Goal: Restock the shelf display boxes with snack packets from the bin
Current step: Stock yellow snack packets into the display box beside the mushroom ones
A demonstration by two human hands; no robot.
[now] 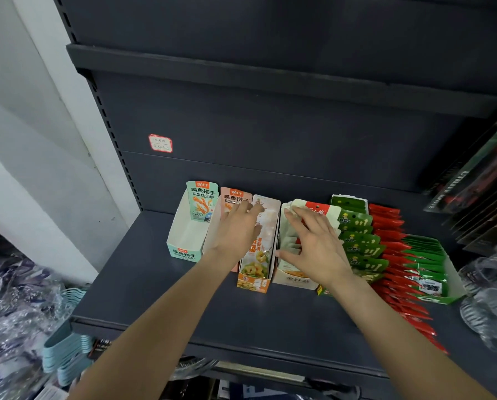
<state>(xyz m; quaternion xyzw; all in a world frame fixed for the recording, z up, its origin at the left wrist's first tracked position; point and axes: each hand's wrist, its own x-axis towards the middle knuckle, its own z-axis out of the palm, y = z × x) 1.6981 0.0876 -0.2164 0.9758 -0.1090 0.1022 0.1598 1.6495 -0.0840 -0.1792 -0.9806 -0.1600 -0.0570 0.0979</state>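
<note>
- Looking down through the head camera, I see both my bare hands out over a row of display boxes on the dark shelf.
- My left hand lies flat, fingers spread and loose, over the pink box and the tall orange box; its fingertips touch the upright card at the back of the orange box. It holds nothing that I can see.
- My right hand is spread wide, palm down, pressing on pale packets inside the white box. The fingers rest on top, not curled around any packet.
- The teal box at the left end is nearly bare inside, with one packet standing at its back.
- Just right of my right hand are rows of green packets, then red packets trailing toward the shelf's front edge, then a green box of packets.
- A red-edged price sticker sits on the back panel above.
- Clear plastic ware crowds the right edge; bagged goods pile up lower left.
- I cannot see the bin.
</note>
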